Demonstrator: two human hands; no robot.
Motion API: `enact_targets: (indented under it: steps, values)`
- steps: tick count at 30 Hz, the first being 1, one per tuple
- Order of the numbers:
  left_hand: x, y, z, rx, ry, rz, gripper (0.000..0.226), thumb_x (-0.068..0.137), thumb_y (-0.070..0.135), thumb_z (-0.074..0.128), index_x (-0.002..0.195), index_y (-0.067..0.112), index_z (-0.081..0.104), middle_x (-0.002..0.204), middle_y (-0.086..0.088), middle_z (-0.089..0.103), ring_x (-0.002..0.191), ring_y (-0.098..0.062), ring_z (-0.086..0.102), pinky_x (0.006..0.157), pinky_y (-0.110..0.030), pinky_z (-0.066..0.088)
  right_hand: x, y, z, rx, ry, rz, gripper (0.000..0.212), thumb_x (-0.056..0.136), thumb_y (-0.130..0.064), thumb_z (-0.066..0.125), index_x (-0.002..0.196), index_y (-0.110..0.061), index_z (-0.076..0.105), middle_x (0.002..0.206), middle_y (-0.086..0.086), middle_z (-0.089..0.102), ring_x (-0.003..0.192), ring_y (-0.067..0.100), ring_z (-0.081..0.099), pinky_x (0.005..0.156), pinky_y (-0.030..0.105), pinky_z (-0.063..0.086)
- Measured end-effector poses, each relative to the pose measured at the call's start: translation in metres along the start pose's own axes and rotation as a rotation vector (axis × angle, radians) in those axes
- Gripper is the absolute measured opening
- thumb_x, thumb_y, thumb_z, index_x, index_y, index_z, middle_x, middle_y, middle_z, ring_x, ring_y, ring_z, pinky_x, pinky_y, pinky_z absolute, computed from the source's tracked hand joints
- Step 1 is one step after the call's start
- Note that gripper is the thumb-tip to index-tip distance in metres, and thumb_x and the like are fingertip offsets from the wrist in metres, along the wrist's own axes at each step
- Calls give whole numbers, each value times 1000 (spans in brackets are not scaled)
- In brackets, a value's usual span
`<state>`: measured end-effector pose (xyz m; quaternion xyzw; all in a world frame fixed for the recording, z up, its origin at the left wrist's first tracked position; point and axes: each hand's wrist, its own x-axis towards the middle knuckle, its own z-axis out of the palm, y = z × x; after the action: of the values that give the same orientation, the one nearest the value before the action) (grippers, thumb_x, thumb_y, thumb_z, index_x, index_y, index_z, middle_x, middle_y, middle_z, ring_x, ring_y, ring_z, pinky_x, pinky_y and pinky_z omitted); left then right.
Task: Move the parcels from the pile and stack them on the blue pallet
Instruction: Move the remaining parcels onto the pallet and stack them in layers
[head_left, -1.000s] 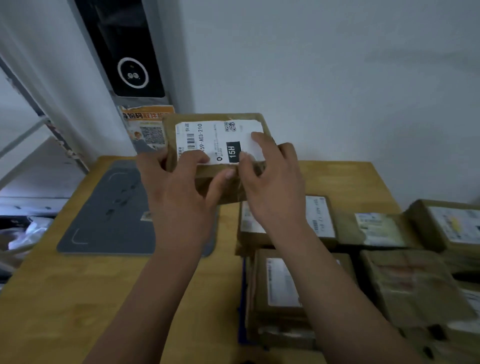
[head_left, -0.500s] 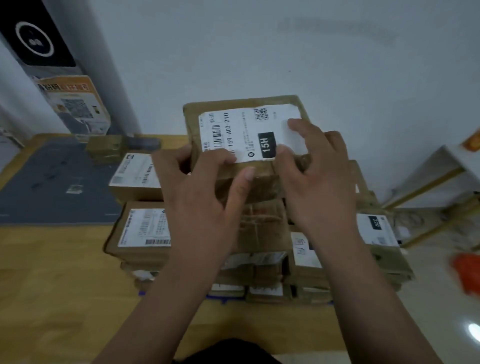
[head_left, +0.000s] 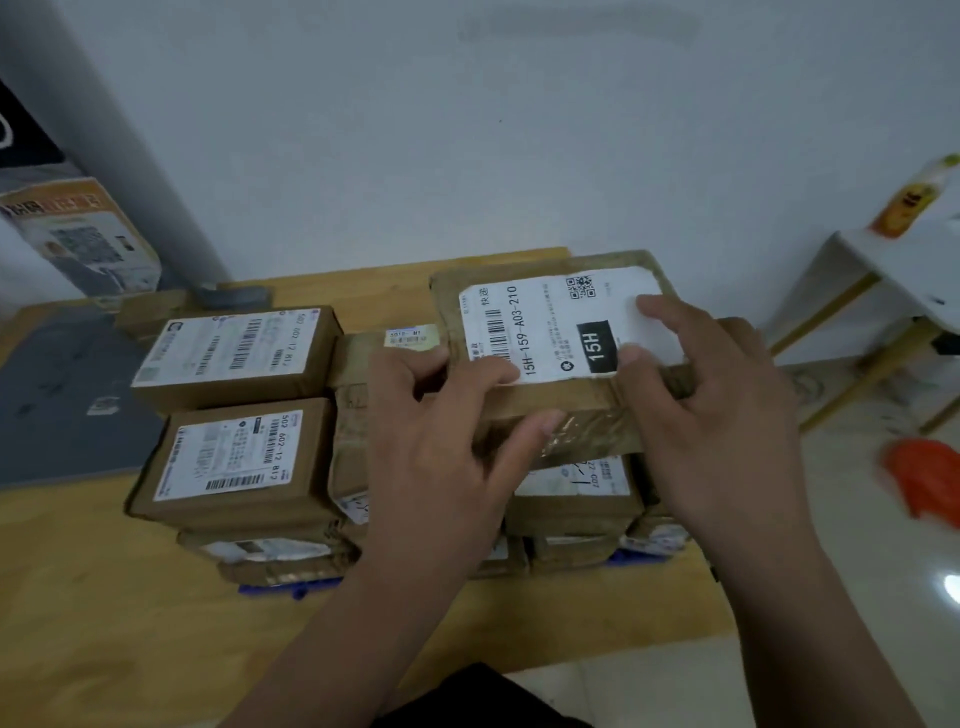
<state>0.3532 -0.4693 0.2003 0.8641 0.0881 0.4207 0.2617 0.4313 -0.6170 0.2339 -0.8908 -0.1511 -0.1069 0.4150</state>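
Placing step. Holding parcel w/ left grip & right grip, both clamped on its sides, over right part of stack on pallet; contact unclear. Next, prob.: lower flat, square up, release.

Stacked parcels block left; bare tabletop nearer lies open.

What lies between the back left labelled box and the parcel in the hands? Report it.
In the head view, a brown parcel with a small sticker lies between the labelled box and the held parcel.
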Motion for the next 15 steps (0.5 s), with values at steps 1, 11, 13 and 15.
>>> enact_targets:
  steps: [1, 11, 13, 15]
  values:
    - [-3, 0, 2, 3, -33, -7, 43, 88, 60, 51, 105, 22, 64, 111, 10, 25, 106, -5, 33, 91, -3, 31, -2, 3, -2, -8, -6, 9, 40, 90, -42, 48, 129, -36, 55, 101, -6, 47, 86, -20, 44, 64, 0, 31]
    - [-18, 10, 9, -74, -52, -130, 30, 93, 40, 50, 100, 18, 68, 100, 1, 39, 93, -10, 46, 80, -12, 38, -15, 23, -6, -14, -31, 61, 41, 89, -44, 49, 129, -39, 55, 104, -8, 47, 86, -17, 46, 62, 21, 28]
    - [-19, 10, 11, -79, -89, -147, 28, 91, 40, 51, 100, 19, 67, 104, 0, 39, 98, -7, 45, 83, -12, 38, -18, 26, -7, -20, -49, 48, 43, 89, -45, 49, 131, -37, 55, 110, -8, 47, 87, -22, 43, 64, 16, 29]
    - [-21, 11, 12, -101, -140, -181, 23, 89, 41, 52, 102, 26, 63, 108, 3, 37, 105, 4, 40, 87, -5, 33, -22, 29, -8, -36, -66, 35, 44, 89, -45, 51, 131, -34, 55, 118, -7, 49, 84, -11, 42, 69, 11, 30]
